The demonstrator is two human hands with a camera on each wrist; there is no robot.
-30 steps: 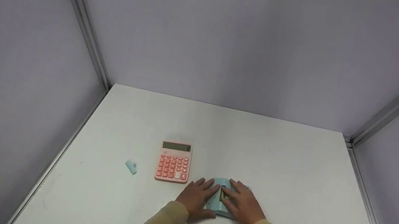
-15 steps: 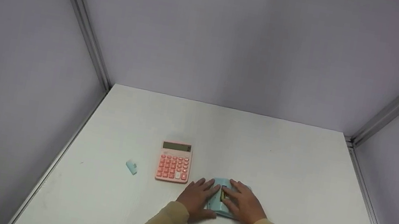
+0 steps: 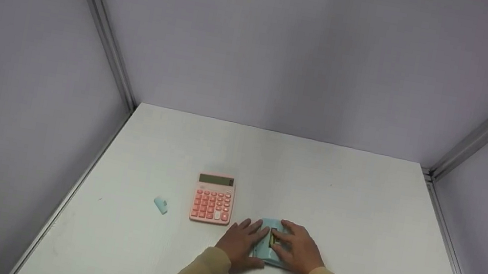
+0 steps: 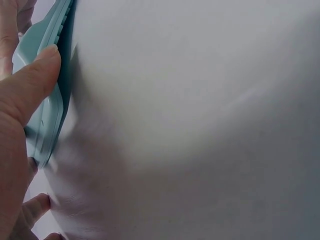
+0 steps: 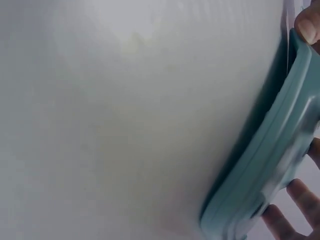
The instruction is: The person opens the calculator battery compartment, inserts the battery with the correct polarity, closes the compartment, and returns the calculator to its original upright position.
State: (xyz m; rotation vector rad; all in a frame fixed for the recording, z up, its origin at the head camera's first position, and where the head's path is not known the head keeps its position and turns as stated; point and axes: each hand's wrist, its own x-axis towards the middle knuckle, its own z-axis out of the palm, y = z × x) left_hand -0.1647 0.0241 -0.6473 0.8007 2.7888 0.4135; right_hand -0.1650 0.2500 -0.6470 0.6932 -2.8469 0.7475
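A light-blue calculator [image 3: 265,242] lies back side up in the head view, its open battery compartment showing a yellowish battery [image 3: 272,237]. My left hand [image 3: 240,244] holds its left side, the thumb against the near edge and other fingertips on or beside the casing. In the left wrist view that thumb presses the casing [image 4: 50,107]. My right hand [image 3: 299,250] covers the right part, thumb and forefinger bent with their tips at the battery. The casing [image 5: 265,170] slants up off the white surface in the right wrist view, right fingers along its far side.
A pink calculator [image 3: 213,199] lies face up, left of and beyond my left hand. Farther left is a small light-blue battery cover [image 3: 160,205]. Grey-purple panels [image 3: 259,45] enclose the white table [image 3: 349,189] at the back and sides.
Almost nothing differs. Both hands stay on the light-blue calculator, with only a very slight shift of the right hand over the battery compartment.
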